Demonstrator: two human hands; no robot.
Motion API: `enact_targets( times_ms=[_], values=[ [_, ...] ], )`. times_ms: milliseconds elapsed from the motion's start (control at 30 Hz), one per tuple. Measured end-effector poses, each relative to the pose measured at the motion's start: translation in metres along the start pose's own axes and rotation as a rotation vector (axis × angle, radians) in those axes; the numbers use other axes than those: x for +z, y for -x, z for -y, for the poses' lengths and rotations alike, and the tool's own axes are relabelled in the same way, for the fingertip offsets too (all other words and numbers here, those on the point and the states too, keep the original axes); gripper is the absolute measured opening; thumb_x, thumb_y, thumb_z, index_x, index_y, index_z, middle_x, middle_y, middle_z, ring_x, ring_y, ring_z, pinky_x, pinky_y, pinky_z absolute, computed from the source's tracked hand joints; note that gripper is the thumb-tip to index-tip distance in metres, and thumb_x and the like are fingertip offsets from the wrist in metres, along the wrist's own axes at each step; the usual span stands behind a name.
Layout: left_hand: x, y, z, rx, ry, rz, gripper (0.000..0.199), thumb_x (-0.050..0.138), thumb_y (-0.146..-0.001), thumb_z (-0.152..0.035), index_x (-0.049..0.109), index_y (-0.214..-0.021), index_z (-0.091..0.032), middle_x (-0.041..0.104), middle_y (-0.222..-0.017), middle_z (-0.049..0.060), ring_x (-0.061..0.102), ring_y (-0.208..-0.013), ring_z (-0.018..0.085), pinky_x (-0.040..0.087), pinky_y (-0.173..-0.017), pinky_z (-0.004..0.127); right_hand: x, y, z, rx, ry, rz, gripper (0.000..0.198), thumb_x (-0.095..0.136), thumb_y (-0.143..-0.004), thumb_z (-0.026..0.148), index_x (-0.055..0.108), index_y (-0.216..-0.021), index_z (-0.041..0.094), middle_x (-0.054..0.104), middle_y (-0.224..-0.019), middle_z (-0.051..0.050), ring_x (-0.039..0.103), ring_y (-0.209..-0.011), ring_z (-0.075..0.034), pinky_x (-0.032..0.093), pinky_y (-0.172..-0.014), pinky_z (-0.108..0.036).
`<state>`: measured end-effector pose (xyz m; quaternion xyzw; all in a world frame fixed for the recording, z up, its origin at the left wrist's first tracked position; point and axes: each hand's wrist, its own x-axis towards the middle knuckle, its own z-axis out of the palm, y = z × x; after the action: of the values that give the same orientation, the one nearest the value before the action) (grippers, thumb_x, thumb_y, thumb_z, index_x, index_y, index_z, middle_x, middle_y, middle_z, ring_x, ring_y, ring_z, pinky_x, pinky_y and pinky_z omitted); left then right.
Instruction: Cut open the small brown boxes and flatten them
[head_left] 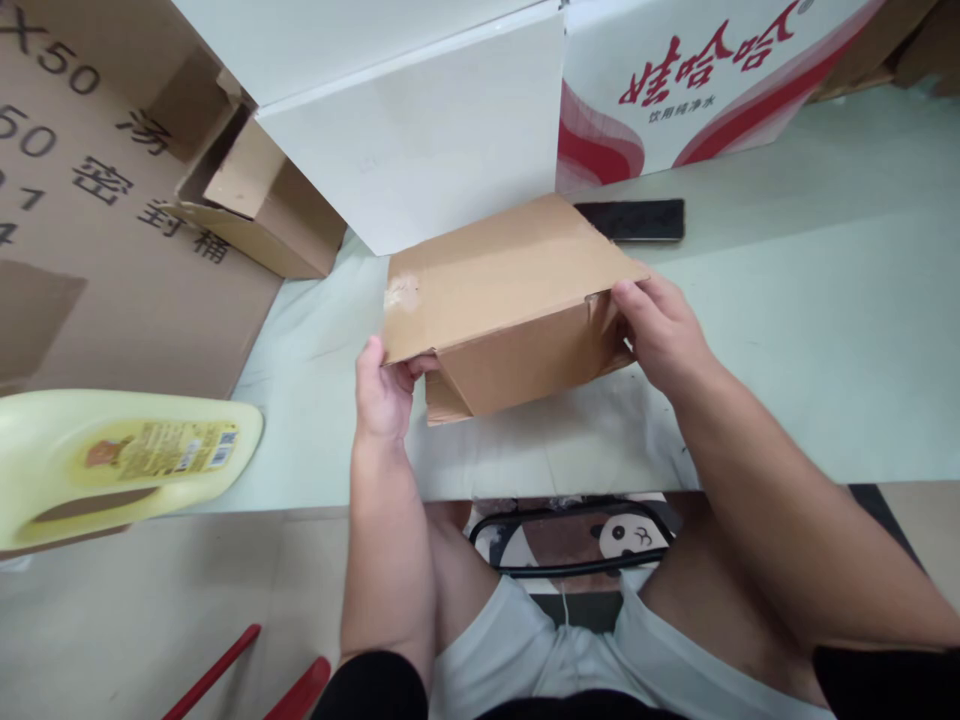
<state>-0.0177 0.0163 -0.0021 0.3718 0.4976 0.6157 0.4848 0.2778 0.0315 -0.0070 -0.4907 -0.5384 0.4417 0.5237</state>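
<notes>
A brown cardboard box [510, 280] is held tilted over the pale table, its broad plain face up and a torn, whitish patch near its left corner. My left hand [386, 395] grips the left front corner, thumb outside and fingers tucked under the edge. At the right front corner, my right hand [660, 320] is closed on the cardboard, thumb on the top edge. Side flaps show beneath both corners. The box's underside and inside are hidden. Just behind its right rear edge lies a black phone [637, 220], partly covered.
White cartons [427, 130] stand along the back, one with red print [697, 100]. A large printed carton [112, 250] and a smaller open box [270, 200] are at left. A yellow bottle [135, 460] lies near the table's front edge [300, 500]. Red bars [217, 670] show below.
</notes>
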Motion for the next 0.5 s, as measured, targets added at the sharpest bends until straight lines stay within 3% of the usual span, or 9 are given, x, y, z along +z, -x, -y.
enact_targets(
  times_ms=[67, 167, 267, 400, 500],
  values=[
    [0.001, 0.000, -0.002, -0.013, -0.033, -0.006, 0.043, 0.074, -0.073, -0.062, 0.069, -0.082, -0.020, 0.069, -0.070, 0.003, 0.064, -0.059, 0.015, 0.048, -0.048, 0.024, -0.001, 0.000, 0.004, 0.038, 0.045, -0.022, 0.040, 0.064, -0.086, 0.066, 0.063, -0.093, 0.027, 0.065, -0.083, -0.001, 0.065, -0.085, -0.022, 0.053, -0.079, -0.041],
    [-0.001, 0.001, -0.006, -0.028, -0.115, 0.001, 0.035, 0.076, -0.072, -0.052, 0.065, -0.076, -0.019, 0.059, -0.059, -0.001, 0.051, -0.044, 0.011, 0.032, -0.035, 0.022, -0.003, 0.000, 0.005, 0.096, 0.074, -0.006, 0.027, 0.065, -0.086, 0.053, 0.060, -0.090, 0.027, 0.065, -0.082, -0.001, 0.062, -0.081, -0.021, 0.050, -0.074, -0.039],
    [-0.003, 0.001, -0.010, -0.083, -0.190, 0.004, 0.030, 0.075, -0.071, -0.046, 0.061, -0.070, -0.020, 0.052, -0.054, -0.002, 0.038, -0.035, 0.008, 0.018, -0.028, 0.024, -0.004, 0.000, -0.001, 0.143, 0.025, 0.005, 0.032, 0.060, -0.089, 0.060, 0.060, -0.089, 0.028, 0.066, -0.087, -0.002, 0.063, -0.085, -0.024, 0.050, -0.073, -0.040],
    [0.000, 0.000, -0.011, -0.160, -0.238, -0.012, 0.024, 0.075, -0.072, -0.037, 0.058, -0.066, -0.020, 0.054, -0.059, -0.001, 0.045, -0.041, 0.009, 0.028, -0.032, 0.022, -0.004, 0.000, -0.006, 0.204, -0.037, 0.023, 0.046, 0.058, -0.088, 0.075, 0.063, -0.089, 0.030, 0.071, -0.093, -0.004, 0.068, -0.093, -0.030, 0.055, -0.077, -0.045],
    [0.003, 0.001, -0.008, -0.172, -0.254, -0.018, 0.026, 0.077, -0.077, -0.033, 0.058, -0.067, -0.019, 0.048, -0.058, -0.003, 0.039, -0.043, 0.007, 0.029, -0.036, 0.020, -0.002, 0.001, -0.002, 0.189, -0.003, 0.033, 0.039, 0.073, -0.083, 0.063, 0.067, -0.104, 0.031, 0.076, -0.112, -0.002, 0.068, -0.109, -0.032, 0.057, -0.094, -0.049]
  ],
)
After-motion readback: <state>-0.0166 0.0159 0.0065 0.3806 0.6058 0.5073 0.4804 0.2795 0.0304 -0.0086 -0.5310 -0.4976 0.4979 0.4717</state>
